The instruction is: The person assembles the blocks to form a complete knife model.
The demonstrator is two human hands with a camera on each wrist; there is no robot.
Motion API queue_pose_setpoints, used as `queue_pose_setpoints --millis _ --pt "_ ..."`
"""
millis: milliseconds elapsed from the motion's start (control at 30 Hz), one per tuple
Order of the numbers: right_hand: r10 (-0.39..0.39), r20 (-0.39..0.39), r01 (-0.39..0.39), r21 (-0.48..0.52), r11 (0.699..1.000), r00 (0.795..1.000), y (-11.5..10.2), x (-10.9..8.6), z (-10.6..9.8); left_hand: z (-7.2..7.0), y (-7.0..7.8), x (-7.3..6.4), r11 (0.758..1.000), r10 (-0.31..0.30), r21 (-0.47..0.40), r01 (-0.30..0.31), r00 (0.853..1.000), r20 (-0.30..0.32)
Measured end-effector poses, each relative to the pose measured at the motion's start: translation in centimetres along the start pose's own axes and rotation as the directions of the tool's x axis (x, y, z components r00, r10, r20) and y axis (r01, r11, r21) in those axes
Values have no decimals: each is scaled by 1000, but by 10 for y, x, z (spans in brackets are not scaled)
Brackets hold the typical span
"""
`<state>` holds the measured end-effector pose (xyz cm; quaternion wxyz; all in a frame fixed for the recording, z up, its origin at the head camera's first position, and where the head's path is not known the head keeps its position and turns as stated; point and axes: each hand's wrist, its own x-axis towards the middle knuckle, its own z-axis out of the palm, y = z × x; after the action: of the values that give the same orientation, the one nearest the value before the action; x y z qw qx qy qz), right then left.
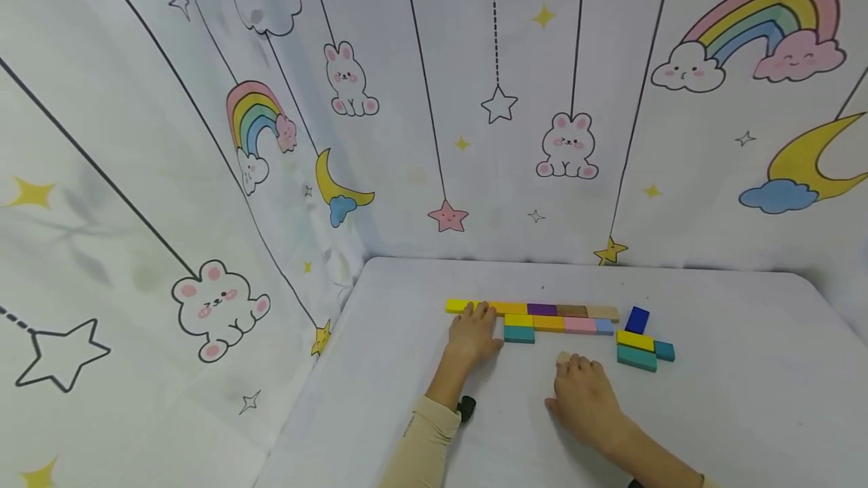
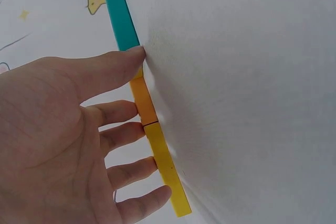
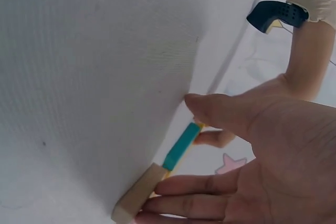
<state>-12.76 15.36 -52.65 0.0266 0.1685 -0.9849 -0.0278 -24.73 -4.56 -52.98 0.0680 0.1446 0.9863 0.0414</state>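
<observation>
Several flat coloured blocks form rows on the white table. My left hand [image 1: 475,333] lies at the left end of the back row, fingertips touching its yellow block [image 2: 168,169] and the orange block [image 2: 144,100] beside it. Its fingers are nearly straight, and the thumb reaches near the teal block [image 1: 519,334] at the front. Closer to me, my right hand [image 1: 586,398] has its extended fingertips against a loose wooden-coloured block [image 3: 137,195]; the thumb stands apart from it. Fingers hide part of that block in the head view.
Right of the rows lie a dark blue block [image 1: 637,320], a yellow block [image 1: 635,340], a teal block [image 1: 637,357] and a smaller teal block [image 1: 664,351]. The back row also has a purple block [image 1: 542,309]. A patterned curtain [image 1: 407,134] stands behind the table [image 1: 746,398].
</observation>
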Motion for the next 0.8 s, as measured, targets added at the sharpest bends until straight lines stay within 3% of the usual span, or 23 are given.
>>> queue_pose_setpoints --millis 333,600,800 --pt "27 90 -45 193 980 996 6 10 9 6 -2 2 1000 -8 -11 8 1000 11" --pt "-4 78 -15 239 971 997 11 13 8 6 -1 1 1000 -3 -11 3 1000 -17" --pt "-9 54 -1 182 983 999 12 14 11 6 -2 2 1000 3 3 -2 999 -33"
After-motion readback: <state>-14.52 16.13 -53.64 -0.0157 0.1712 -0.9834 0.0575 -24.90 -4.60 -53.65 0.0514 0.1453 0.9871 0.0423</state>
